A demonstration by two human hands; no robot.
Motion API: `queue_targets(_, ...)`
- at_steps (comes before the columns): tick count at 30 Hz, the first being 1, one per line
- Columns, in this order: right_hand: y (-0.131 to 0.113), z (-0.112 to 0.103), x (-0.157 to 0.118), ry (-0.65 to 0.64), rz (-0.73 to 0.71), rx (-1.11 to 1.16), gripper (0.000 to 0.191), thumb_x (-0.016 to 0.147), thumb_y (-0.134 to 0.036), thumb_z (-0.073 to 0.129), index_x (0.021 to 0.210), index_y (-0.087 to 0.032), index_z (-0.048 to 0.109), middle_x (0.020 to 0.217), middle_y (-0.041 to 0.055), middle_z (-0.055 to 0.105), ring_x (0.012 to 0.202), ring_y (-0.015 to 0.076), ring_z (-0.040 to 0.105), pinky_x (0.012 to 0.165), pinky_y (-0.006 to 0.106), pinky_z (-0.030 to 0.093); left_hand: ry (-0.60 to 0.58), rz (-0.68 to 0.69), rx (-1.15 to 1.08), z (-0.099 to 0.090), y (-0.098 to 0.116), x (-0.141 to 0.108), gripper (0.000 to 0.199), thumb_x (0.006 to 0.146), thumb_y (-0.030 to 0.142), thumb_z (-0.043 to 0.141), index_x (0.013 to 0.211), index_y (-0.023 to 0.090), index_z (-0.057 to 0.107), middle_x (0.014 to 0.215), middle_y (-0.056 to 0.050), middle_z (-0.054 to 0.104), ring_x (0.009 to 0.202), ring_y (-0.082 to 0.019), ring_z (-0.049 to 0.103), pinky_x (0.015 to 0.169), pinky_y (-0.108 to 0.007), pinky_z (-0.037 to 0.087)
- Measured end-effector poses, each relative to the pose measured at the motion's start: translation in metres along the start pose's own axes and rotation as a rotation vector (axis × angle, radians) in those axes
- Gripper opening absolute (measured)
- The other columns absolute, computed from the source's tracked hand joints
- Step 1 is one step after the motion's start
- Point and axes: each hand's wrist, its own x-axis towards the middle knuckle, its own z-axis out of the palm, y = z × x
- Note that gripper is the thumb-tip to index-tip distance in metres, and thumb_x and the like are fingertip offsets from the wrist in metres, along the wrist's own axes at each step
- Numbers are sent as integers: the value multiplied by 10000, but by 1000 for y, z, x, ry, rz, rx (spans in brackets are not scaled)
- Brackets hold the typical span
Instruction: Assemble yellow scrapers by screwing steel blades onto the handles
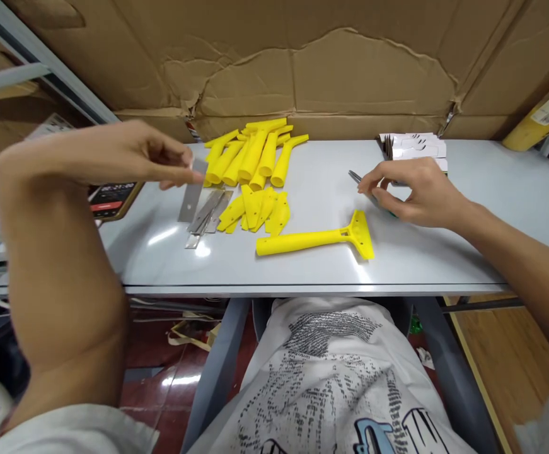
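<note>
Pinching one metal blade, the left hand is upper left. Right of centre, the right hand curls narrowly at one slim tool, grip unclear. One yellow scraper lies mid-frame.

The bare left hand pinches a flat grey metal blade above the white desk, near a pile of similar loose metal blades. Yellow plastic tube handles lie heaped toward the desk's back edge, with flat yellow plastic plates in front. Near the front edge lies a yellow plastic scraper. The bare right hand holds a thin dark tool.
</note>
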Motion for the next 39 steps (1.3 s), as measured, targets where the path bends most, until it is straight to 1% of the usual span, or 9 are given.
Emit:
queue_targets(1, -3, 0, 1, 48, 25, 71, 167, 944, -206, 629, 1044, -252, 755, 976, 28, 807, 847, 211, 754, 796, 406, 618, -48, -4, -34, 1, 17, 3, 580, 963, 621, 741, 798, 66, 704, 587, 70, 529, 763, -19, 400, 836, -266, 399)
queue_targets(4, -15, 1, 3, 128, 138, 268, 153, 974, -312, 696, 1111, -260, 743, 1027, 40, 814, 908, 205, 776, 836, 391, 637, 103, 146, -337, 20, 74, 25, 471, 983, 517, 784, 868, 68, 701, 682, 16, 672, 703, -32, 496, 728, -235, 455)
queue_targets(7, -26, 4, 5, 93, 244, 448, 357, 973, -466, 756, 1272, -282, 688, 1077, 55, 818, 971, 223, 791, 835, 380, 651, 78, 272, -650, 57, 120, 53, 386, 882, 498, 889, 874, 168, 689, 721, -39, 747, 633, -114, 617, 584, -267, 532)
queue_targets(10, -34, 10, 8, 46, 304, 587, 580, 898, -506, 847, 1383, -280, 623, 1045, 52, 819, 947, 233, 802, 779, 366, 661, 109, 221, -775, 90, 143, 65, 373, 923, 493, 849, 915, 165, 671, 797, -61, 770, 759, -197, 774, 675, -326, 648)
queue_targets(13, -38, 17, 9, 50, 363, 619, 570, 879, -449, 872, 1370, -261, 651, 927, 31, 817, 846, 224, 807, 716, 357, 668, 150, 199, -863, 110, 143, 62, 393, 942, 508, 827, 943, 154, 659, 824, -57, 777, 835, -230, 823, 753, -352, 691)
queue_targets(18, -41, 22, 6, 202, 402, 455, 175, 911, -370, 823, 1017, -231, 812, 834, 32, 793, 725, 192, 761, 584, 329, 632, 114, 250, -895, 119, 129, 51, 412, 865, 491, 904, 917, 137, 699, 814, -68, 794, 729, -199, 804, 702, -299, 693)
queue_targets(23, -47, 19, 7, 294, 414, 461, 183, 876, -392, 866, 875, -224, 795, 755, 28, 756, 639, 155, 693, 492, 290, 565, 121, 311, -781, 120, 131, 42, 277, 893, 388, 873, 931, 132, 773, 804, -56, 799, 678, -139, 764, 680, -229, 668)
queue_targets(30, -44, 20, 6, 248, 394, 634, 261, 855, -459, 895, 932, -226, 807, 767, 31, 783, 613, 154, 695, 476, 296, 566, 82, 293, -772, 119, 134, 37, 254, 961, 388, 789, 972, 134, 784, 780, -62, 791, 673, -155, 761, 682, -278, 676)
queue_targets(39, -37, 19, -2, 244, 339, 619, 405, 800, -455, 949, 1127, -253, 822, 816, 22, 761, 626, 164, 691, 486, 323, 598, 34, 320, -829, 122, 132, 37, 477, 937, 569, 820, 1131, 135, 779, 841, -83, 815, 677, -177, 780, 660, -288, 680)
